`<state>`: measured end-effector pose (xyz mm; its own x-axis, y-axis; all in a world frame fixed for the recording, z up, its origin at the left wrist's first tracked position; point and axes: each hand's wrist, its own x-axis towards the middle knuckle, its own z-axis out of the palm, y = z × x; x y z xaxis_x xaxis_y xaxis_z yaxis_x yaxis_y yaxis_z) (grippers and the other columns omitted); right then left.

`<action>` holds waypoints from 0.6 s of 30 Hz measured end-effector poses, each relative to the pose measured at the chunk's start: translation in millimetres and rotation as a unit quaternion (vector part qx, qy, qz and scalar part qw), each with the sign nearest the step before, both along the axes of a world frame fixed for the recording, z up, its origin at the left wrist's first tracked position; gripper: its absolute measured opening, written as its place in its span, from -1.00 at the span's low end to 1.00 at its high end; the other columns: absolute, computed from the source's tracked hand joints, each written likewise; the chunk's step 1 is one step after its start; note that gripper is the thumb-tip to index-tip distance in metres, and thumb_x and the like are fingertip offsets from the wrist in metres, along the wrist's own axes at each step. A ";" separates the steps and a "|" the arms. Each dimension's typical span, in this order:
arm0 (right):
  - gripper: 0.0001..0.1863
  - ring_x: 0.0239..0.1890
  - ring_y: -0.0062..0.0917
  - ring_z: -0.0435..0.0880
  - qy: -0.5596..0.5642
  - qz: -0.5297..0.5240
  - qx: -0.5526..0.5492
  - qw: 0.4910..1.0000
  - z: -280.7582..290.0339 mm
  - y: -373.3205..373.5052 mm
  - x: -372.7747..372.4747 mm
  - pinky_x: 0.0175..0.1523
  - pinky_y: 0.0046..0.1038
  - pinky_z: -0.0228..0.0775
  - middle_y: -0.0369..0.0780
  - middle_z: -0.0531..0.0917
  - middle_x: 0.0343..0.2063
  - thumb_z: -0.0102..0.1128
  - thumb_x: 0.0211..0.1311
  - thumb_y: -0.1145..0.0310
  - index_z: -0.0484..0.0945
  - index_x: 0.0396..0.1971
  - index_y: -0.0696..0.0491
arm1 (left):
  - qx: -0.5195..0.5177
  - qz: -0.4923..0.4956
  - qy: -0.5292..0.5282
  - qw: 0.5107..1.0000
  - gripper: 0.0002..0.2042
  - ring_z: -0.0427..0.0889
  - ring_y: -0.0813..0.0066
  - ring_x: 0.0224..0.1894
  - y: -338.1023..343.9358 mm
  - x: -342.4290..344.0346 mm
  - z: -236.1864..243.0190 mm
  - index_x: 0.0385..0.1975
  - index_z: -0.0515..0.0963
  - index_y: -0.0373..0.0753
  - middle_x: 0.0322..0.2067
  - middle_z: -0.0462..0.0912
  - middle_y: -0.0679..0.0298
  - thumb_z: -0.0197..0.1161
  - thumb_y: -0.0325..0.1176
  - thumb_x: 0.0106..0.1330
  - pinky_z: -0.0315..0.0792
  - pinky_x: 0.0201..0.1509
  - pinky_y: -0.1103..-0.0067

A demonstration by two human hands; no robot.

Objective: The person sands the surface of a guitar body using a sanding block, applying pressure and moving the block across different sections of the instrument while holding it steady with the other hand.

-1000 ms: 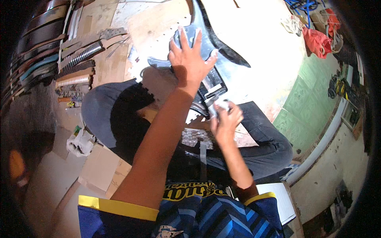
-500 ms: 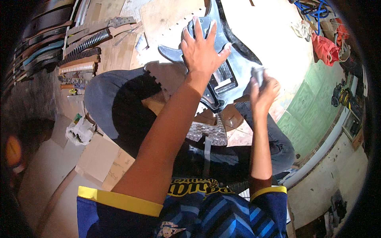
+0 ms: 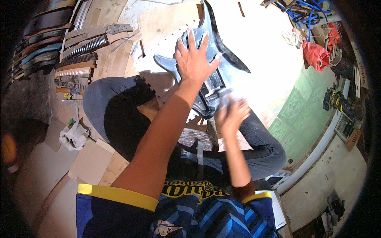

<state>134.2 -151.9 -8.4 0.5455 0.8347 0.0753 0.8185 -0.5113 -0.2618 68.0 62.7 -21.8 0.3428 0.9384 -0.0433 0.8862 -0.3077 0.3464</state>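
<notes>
A guitar body (image 3: 166,63) with black and pale grey, scuffed surfaces and dark cavities lies before me over my crossed legs. My left hand (image 3: 193,64) rests on its upper middle, fingers spread apart and pointing away from me. My right hand (image 3: 232,114), smeared by motion, grips a small pale grey block or pad (image 3: 224,93) at the body's lower right, beside a long cavity. The block's exact kind is hidden by blur and glare.
Several guitar necks (image 3: 85,47) and dark curved pieces (image 3: 47,20) line the left. Cardboard (image 3: 85,162) and a crumpled white bag (image 3: 73,137) lie lower left. Blue hose or cord (image 3: 311,12), red cloth (image 3: 315,53), green tiles (image 3: 293,113) and tools (image 3: 333,99) are right.
My right hand with the grey pad went up and right half a second ago and is now back down and left. The guitar body and my left hand have shifted slightly with the view.
</notes>
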 end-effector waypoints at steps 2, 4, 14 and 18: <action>-0.60 0.21 0.07 0.36 0.101 0.050 -0.023 0.993 7.5 -18.1 -17.4 0.26 0.07 0.12 0.19 0.46 0.12 0.35 0.09 0.38 0.66 0.00 -0.05 | -0.009 0.000 0.004 1.000 -0.21 0.19 -0.29 0.42 0.6 -2.3 -0.2 0.46 0.36 0.19 0.53 0.07 0.01 0.34 0.25 0.18 0.23 0.39 0.02; -0.59 0.18 0.06 0.40 0.108 0.025 -0.032 0.993 -1.3 -8.8 20.1 0.25 0.04 0.17 0.18 0.51 0.06 0.39 0.09 0.36 0.65 0.00 0.02 | 0.017 0.003 -0.005 1.000 -0.21 0.18 -0.31 0.42 -0.3 -6.3 -2.0 0.46 0.36 0.16 0.53 0.08 -0.01 0.32 0.24 0.20 0.23 0.38 0.00; -0.51 0.19 -0.23 0.52 0.139 -0.148 0.227 0.953 56.4 -31.7 178.7 0.31 -0.19 0.34 0.03 0.47 0.18 0.30 0.35 0.42 0.44 0.21 0.28 | 0.047 -0.078 0.040 0.995 -0.18 -0.02 -0.10 0.58 4.4 3.3 -4.3 0.51 0.23 -0.20 0.51 0.16 -0.08 0.16 0.18 0.34 -0.22 0.61 -0.02; -0.44 0.16 -0.44 0.51 0.268 -0.194 0.291 0.898 79.3 -77.7 155.7 0.32 -0.36 0.31 -0.14 0.53 0.13 0.31 0.38 0.39 0.38 0.32 0.19 | 0.030 -0.216 0.093 0.972 -0.19 0.04 -0.02 0.58 -47.8 48.7 11.9 0.47 0.27 -0.29 0.49 0.21 -0.08 0.20 0.14 0.34 -0.09 0.58 -0.03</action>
